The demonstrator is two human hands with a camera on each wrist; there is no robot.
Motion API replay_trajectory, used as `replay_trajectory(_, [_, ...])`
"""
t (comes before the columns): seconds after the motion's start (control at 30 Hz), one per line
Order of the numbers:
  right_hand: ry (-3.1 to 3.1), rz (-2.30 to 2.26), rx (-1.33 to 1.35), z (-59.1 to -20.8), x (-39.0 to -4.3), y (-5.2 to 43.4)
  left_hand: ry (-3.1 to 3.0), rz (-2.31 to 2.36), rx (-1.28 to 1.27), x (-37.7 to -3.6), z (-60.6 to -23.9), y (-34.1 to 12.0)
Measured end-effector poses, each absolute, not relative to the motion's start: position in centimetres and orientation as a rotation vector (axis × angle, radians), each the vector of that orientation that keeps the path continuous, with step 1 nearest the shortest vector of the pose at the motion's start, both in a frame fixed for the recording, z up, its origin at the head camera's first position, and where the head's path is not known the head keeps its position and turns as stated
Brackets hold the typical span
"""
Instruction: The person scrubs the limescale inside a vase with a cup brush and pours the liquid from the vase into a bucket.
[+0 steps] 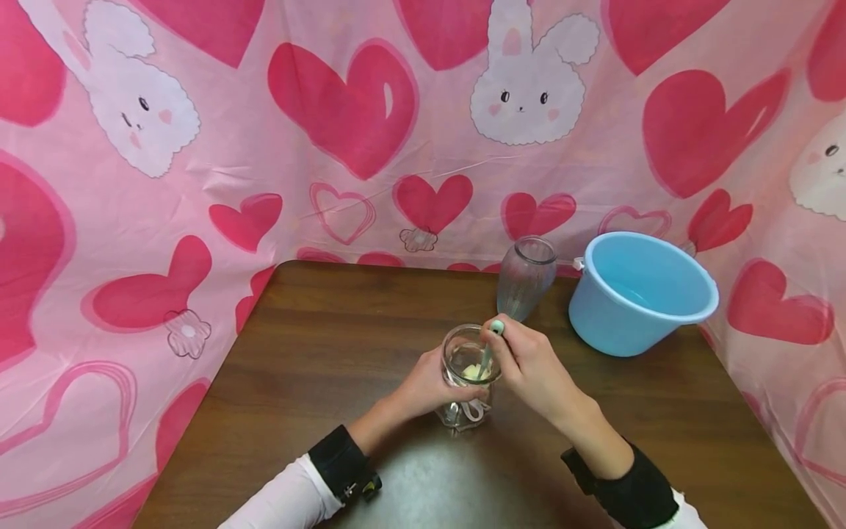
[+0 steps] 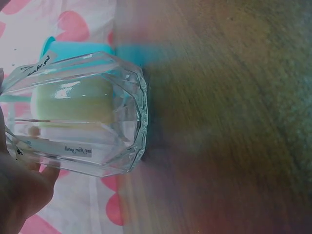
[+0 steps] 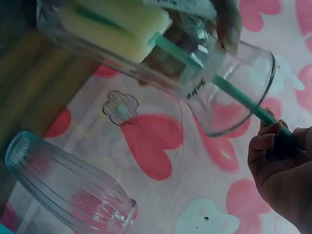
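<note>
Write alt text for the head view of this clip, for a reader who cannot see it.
A person's left hand grips a clear faceted glass jar on a dark wooden table while the right hand holds a mint-green sponge brush pushed into it. Behind stand a ribbed clear glass vase and a light blue plastic bucket.
</note>
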State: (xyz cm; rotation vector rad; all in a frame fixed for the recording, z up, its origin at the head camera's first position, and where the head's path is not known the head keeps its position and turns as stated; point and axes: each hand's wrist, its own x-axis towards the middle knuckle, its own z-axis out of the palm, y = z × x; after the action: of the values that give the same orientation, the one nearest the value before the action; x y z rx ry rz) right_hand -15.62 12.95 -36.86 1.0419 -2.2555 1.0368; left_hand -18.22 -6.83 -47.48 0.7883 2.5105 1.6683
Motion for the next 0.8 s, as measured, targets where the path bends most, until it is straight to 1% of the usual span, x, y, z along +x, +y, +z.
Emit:
replay_trajectory(0.1, [-2.265, 1.024, 1.039, -36.7, -15.4, 12.9, 2.511, 1.674, 0.786, -18.2, -47.5, -6.8])
replay_trajectory(0.37, [-2.077, 1.061, 1.039, -33.8, -14.2, 13.3, 2.475, 1.697, 0.782, -18.1, -47.5, -6.6])
replay_trajectory(0.47, [-2.096, 1.047, 1.064, -34.4, -14.3, 13.2, 2.482, 1.696, 0.778, -18.0, -47.4, -6.6])
replay_trajectory(0.67, [-2.184, 1.016, 1.066, -37.3, -15.0, 13.1, 2.497, 1.670, 0.799, -17.9, -47.4, -6.7])
replay_trajectory(0.8, [-2.175, 0.983, 1.059, -36.9, -14.9, 13.2, 2.494, 1.676, 0.801, -18.1, -47.3, -6.8])
